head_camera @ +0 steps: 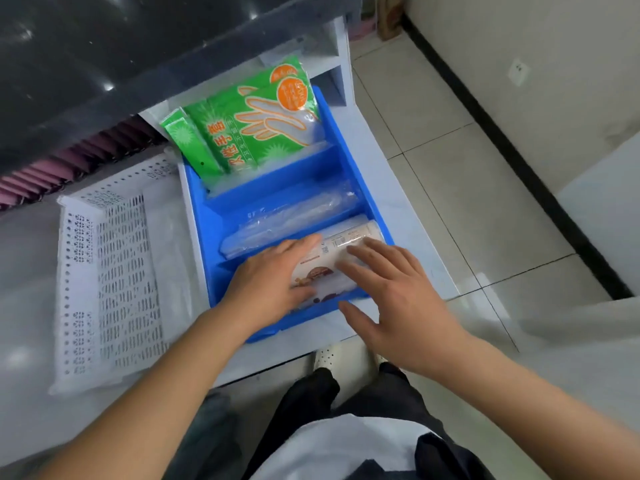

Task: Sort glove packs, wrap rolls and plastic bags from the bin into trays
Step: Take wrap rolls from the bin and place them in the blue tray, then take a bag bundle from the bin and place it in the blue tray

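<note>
The roll [341,245] in the tray's [349,157] near slot is pressed by left hand [273,275] and right hand [394,299], fingers straight

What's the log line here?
wrap roll: near slot, blue tray | left hand: flat on roll | right hand: flat on roll | glove packs: far slot

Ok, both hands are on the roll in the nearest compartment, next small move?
Probably lift both hands away: the left hand and right hand lie open on the wrap roll, which already lies inside the nearest compartment of the blue tray.
</note>
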Available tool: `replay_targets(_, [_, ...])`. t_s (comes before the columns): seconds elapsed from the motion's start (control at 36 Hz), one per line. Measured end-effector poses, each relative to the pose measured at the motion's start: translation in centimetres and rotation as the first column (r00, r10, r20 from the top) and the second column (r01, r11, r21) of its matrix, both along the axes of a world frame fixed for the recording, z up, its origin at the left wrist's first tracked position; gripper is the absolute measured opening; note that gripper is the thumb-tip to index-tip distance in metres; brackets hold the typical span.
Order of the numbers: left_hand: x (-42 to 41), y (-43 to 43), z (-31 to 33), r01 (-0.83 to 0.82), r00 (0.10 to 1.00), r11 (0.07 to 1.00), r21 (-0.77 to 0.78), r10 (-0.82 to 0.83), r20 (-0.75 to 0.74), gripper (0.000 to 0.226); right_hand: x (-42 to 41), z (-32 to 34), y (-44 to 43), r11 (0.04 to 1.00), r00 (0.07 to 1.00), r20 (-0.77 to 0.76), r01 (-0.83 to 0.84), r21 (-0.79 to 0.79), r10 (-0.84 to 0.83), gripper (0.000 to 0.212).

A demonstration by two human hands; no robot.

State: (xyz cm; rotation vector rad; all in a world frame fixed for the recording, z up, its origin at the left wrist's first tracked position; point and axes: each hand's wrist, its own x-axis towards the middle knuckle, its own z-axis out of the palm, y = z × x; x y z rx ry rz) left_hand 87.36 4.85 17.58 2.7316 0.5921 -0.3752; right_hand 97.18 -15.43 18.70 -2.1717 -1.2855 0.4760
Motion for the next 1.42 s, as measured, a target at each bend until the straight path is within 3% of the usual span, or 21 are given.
replay_targets(0.19, [0.4, 0.1, 0.4, -0.030, 1.000, 0.998, -0.049, 0.030, -0.007, 0.091, 0.2, 0.4, 1.0, 0.996, 0.997, 0.071, 0.010, -0.085, -0.004, 0.051])
replay_targets(0.31, [0.5, 0.2, 1.6, -0.075, 0.996, 0.970, -0.231, 0.062, -0.062, 0.100, -1.3, 1.2, 0.9, 0.997, 0.998, 0.057, 0.043, -0.069, -0.039, 0.048])
replay_targets(0.36, [-0.4, 0.1, 2.8, -0.092, 0.996, 0.951, -0.294, 0.092, -0.015, 0.101, -2.6, 1.8, 0.9, 0.998, 0.998, -0.007, 0.060, -0.032, -0.061, 0.047])
replay_targets(0.42, [-2.6, -0.1, 4.2, -0.115, 0.979, 0.946, -0.302, 0.159, 0.126, 0.095, -4.3, 2.3, 0.8, 0.998, 0.997, -0.046, 0.057, -0.013, -0.057, 0.049])
replay_targets(0.5, [-8.4, -0.9, 5.6, -0.213, 0.890, 0.901, -0.377, 0.338, 0.306, 0.083, -7.7, 2.7, 0.8, 0.998, 0.997, -0.040, 0.058, -0.037, -0.060, 0.051])
replay_targets(0.58, [-17.6, -2.4, 5.3, -0.308, 0.805, 0.868, -0.389, 0.455, 0.380, 0.078, -12.9, 3.1, 1.1, 0.996, 0.999, -0.048, 0.016, -0.088, -0.020, 0.054])
replay_targets(0.83, [-44.9, -9.7, -0.7, -0.686, 0.527, 0.547, -0.479, 0.828, 0.191, 0.075, -30.8, 1.6, 3.6, 0.943, 0.960, -0.091, -0.278, -0.182, 0.265, 0.056])
replay_targets(1.03, [-57.1, -12.9, -2.3, -0.777, 0.316, 0.395, -0.490, 0.918, 0.239, 0.068, -42.0, 1.3, 5.6, 0.804, 0.841, -0.107, -0.538, -0.253, 0.530, 0.057])
replay_targets(1.14, [-61.5, -14.4, -3.5, -0.811, 0.139, 0.220, -0.542, 0.973, 0.187, 0.075, -46.5, 1.8, 6.8, 0.705, 0.748, -0.085, -0.652, -0.279, 0.658, 0.054])
replay_targets(1.28, [-66.2, -15.5, -5.0, -0.820, 0.001, 0.072, -0.568, 0.992, 0.124, 0.080, -50.3, 1.3, 9.2, 0.615, 0.673, -0.060, -0.705, -0.355, 0.737, 0.053])
replay_targets(1.42, [-70.1, -16.7, -6.2, -0.854, -0.156, -0.107, -0.509, 0.986, 0.055, 0.079, -55.7, 0.1, 13.6, 0.460, 0.525, -0.058, -0.789, -0.407, 0.849, 0.054])
